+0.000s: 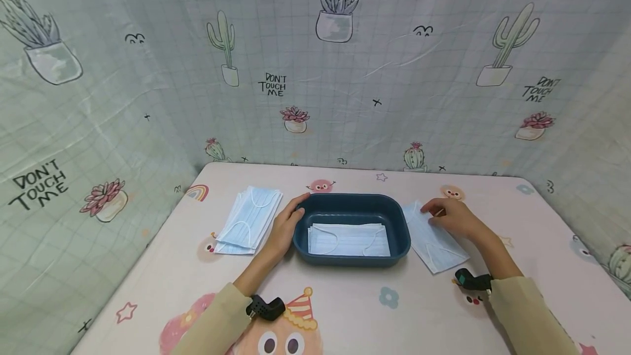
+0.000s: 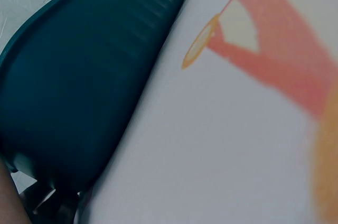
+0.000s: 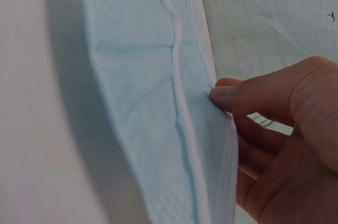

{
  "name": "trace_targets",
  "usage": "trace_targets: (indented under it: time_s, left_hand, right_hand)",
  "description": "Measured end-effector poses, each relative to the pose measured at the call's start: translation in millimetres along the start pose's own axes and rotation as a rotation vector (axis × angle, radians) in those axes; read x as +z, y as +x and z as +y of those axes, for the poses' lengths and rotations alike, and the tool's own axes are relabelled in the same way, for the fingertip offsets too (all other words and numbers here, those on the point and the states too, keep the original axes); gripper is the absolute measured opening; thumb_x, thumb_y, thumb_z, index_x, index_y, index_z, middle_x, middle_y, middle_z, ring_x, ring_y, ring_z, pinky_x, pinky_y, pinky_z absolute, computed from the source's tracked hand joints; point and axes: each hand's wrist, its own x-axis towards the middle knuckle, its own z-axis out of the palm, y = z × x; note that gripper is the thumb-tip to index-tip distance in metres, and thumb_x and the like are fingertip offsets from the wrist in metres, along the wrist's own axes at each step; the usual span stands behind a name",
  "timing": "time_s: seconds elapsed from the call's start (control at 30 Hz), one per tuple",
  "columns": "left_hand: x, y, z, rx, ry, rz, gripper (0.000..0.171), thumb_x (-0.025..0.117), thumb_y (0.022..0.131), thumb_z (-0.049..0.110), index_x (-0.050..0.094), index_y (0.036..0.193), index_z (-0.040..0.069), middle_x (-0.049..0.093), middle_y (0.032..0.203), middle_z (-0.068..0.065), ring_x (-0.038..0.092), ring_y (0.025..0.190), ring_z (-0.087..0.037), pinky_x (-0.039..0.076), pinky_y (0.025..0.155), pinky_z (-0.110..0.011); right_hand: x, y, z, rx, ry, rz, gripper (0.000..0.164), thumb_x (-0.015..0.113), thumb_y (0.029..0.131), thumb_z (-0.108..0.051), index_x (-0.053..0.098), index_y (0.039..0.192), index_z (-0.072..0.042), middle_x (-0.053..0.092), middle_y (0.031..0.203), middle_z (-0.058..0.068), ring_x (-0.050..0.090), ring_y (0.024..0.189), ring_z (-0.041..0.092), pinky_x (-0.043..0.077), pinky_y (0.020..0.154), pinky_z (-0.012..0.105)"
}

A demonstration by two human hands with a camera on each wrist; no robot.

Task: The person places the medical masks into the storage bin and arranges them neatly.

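Observation:
A dark blue plastic bin (image 1: 352, 261) stands mid-table with light-blue face masks (image 1: 349, 240) lying flat in it. My left hand (image 1: 282, 227) holds the bin's left side, thumb at the rim. In the left wrist view, the bin's outer wall (image 2: 90, 71) fills the left part, and most of that hand is hidden. Right of the bin, my right hand (image 1: 454, 218) pinches the edge of a face mask (image 1: 434, 242) between thumb and fingers. Seen in the right wrist view, the pinched mask (image 3: 142, 76) is tilted up, its white ear loop running along it.
Left of the bin, beside my left forearm, lies a fanned stack of face masks (image 1: 250, 218). The table (image 1: 355, 316) has a pale cover printed with cartoon figures. A patterned curtain (image 1: 305, 70) hangs behind it and along the sides.

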Motion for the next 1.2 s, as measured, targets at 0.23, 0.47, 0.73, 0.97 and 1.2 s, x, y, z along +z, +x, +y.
trace_targets:
  time_s: [0.23, 0.47, 0.73, 0.97, 1.2]
  left_hand:
    - [0.0, 0.2, -1.4, -0.012, 0.028, -0.002, 0.043, 0.044, 0.108, 0.020, 0.054, 0.150, 0.022, 0.051, 0.158, -0.001, 0.036, 0.155, -0.023, 0.022, 0.130, -0.048]
    - [-1.0, -1.0, -2.1, -0.012, 0.023, -0.004, 0.043, 0.043, 0.109, 0.023, 0.053, 0.151, 0.023, 0.050, 0.159, 0.000, 0.035, 0.155, -0.022, 0.022, 0.130, -0.049]
    - [-1.4, -0.7, -4.9, -0.028, 0.021, -0.015, 0.044, 0.042, 0.110, 0.020, 0.050, 0.153, 0.019, 0.047, 0.161, -0.004, 0.033, 0.156, -0.024, 0.020, 0.130, -0.049]
    - [-2.8, -6.9, 22.1, -0.058, 0.041, -0.053, 0.046, 0.039, 0.110, 0.015, 0.046, 0.155, 0.011, 0.044, 0.163, -0.009, 0.030, 0.158, -0.028, 0.019, 0.130, -0.049]
    - [-2.1, -11.2, 35.6, -0.036, 0.034, -0.046, 0.045, 0.041, 0.109, 0.012, 0.048, 0.153, 0.007, 0.046, 0.161, -0.012, 0.032, 0.156, -0.031, 0.020, 0.129, -0.053]
  right_hand:
    - [-0.4, 0.5, 1.9, -0.036, -0.006, 0.034, 0.026, 0.065, 0.093, 0.000, 0.073, 0.117, -0.001, 0.071, 0.114, 0.020, 0.062, 0.095, 0.025, 0.057, 0.085, 0.035]
    - [-8.4, 0.8, -3.3, -0.103, -0.018, 0.088, 0.025, 0.066, 0.092, 0.002, 0.075, 0.114, -0.002, 0.071, 0.110, 0.017, 0.063, 0.096, 0.026, 0.050, 0.078, 0.019]
    - [-14.5, -2.2, -13.2, -0.108, -0.027, 0.127, 0.025, 0.067, 0.091, 0.003, 0.076, 0.113, -0.003, 0.069, 0.110, 0.018, 0.061, 0.093, 0.025, 0.049, 0.076, 0.016]
    - [-21.2, -8.0, -26.5, -0.076, -0.019, 0.110, 0.028, 0.063, 0.095, -0.001, 0.074, 0.120, -0.004, 0.070, 0.119, 0.022, 0.063, 0.092, 0.025, 0.058, 0.084, 0.032]
    - [-26.8, -13.1, -39.6, -0.082, -0.016, 0.110, 0.029, 0.063, 0.096, -0.002, 0.072, 0.123, -0.005, 0.071, 0.120, 0.020, 0.064, 0.097, 0.027, 0.059, 0.082, 0.031]
